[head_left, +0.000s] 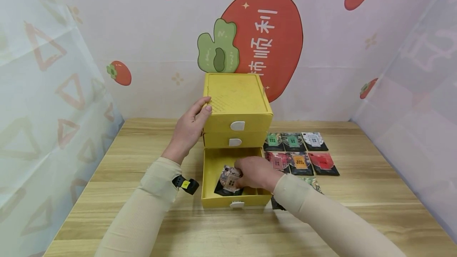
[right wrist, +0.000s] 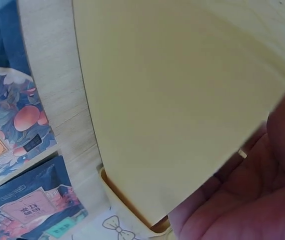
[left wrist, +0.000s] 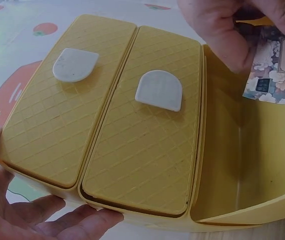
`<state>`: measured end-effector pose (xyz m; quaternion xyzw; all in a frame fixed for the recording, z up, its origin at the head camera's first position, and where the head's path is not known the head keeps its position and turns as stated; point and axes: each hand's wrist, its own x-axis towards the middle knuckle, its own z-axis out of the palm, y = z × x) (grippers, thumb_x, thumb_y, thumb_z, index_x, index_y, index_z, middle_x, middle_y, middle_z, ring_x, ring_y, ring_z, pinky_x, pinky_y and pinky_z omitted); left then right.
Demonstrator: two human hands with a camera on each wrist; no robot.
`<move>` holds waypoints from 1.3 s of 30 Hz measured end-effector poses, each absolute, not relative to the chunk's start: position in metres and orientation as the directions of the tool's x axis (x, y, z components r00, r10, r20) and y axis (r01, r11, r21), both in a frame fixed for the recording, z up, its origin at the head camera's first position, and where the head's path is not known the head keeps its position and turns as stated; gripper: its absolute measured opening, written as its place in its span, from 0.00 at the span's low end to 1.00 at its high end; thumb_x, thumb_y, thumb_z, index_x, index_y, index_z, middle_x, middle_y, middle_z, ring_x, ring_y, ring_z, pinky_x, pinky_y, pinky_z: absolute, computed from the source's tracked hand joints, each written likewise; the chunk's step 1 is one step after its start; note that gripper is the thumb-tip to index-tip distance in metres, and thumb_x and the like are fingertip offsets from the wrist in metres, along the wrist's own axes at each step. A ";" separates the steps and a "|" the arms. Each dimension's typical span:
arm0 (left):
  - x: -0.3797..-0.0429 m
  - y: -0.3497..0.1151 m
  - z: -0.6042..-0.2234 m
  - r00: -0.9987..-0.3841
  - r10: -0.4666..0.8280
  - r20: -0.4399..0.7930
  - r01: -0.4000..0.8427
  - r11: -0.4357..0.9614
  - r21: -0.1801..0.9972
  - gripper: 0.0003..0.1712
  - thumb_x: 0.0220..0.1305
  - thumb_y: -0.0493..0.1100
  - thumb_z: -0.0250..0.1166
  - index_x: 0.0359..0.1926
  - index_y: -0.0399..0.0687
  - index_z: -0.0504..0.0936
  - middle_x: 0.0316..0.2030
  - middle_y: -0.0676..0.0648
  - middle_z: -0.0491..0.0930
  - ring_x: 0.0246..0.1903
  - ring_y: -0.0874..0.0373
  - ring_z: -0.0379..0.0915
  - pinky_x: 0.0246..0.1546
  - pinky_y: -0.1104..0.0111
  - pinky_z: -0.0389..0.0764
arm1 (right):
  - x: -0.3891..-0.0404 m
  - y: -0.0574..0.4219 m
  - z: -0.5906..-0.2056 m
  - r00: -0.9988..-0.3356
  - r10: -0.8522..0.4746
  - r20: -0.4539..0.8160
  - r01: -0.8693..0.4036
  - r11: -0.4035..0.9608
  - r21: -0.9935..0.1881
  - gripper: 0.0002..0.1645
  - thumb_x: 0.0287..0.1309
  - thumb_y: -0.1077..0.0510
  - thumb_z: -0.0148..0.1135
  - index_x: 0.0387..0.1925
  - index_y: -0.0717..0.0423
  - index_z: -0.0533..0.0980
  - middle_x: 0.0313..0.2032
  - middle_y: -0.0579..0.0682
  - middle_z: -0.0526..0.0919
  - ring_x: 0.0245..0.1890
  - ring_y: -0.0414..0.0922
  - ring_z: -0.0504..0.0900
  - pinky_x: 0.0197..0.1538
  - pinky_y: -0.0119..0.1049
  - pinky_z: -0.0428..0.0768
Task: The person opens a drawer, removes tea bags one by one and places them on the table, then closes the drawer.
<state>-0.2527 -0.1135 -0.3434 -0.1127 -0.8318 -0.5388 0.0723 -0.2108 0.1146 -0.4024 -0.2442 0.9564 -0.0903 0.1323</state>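
A yellow drawer cabinet stands on the table, with its bottom drawer pulled out. My left hand rests against the cabinet's upper left side, fingertips touching its edge in the left wrist view. Over the open drawer, my right hand pinches a floral tea packet with a dark lower part. The left wrist view shows this packet tilted, its label reading chrysanthemum. In the right wrist view, a yellow panel fills the middle beside the fingers; the held packet is hidden there.
Several coloured tea packets lie in rows right of the cabinet, one partly under the right forearm. White handles mark the two shut upper drawers. A black strap is at the left wrist. A patterned backdrop stands behind.
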 end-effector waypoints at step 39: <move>-0.252 -0.113 -0.346 -0.959 0.112 0.260 0.283 0.389 0.877 0.33 0.78 0.71 0.47 0.78 0.72 0.65 0.76 0.52 0.66 0.75 0.49 0.63 0.72 0.43 0.66 | -0.204 0.163 -0.369 -0.860 -0.483 -0.162 -0.204 0.618 -0.759 0.11 0.70 0.48 0.67 0.37 0.49 0.78 0.24 0.45 0.67 0.24 0.43 0.67 0.32 0.38 0.68</move>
